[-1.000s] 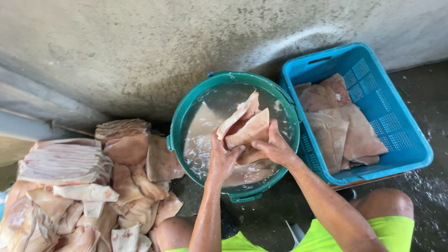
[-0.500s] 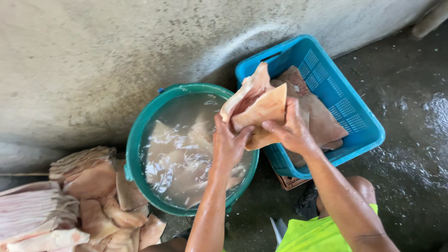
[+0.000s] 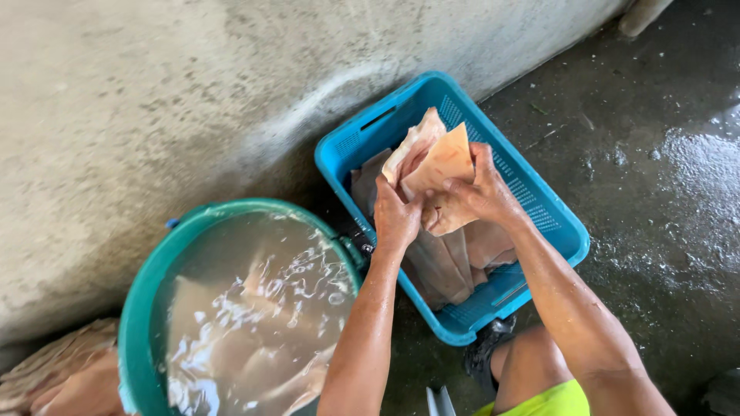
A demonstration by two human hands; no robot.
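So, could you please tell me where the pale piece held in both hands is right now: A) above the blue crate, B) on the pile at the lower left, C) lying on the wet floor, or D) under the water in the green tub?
A: the left hand and right hand grip the folded pale piece over the blue crate, clear of the green tub.

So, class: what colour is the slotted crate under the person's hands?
Bright blue crate, clearest in the head view.

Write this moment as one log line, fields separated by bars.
left hand: holds pale slab | right hand: holds same slab | slab: over blue crate
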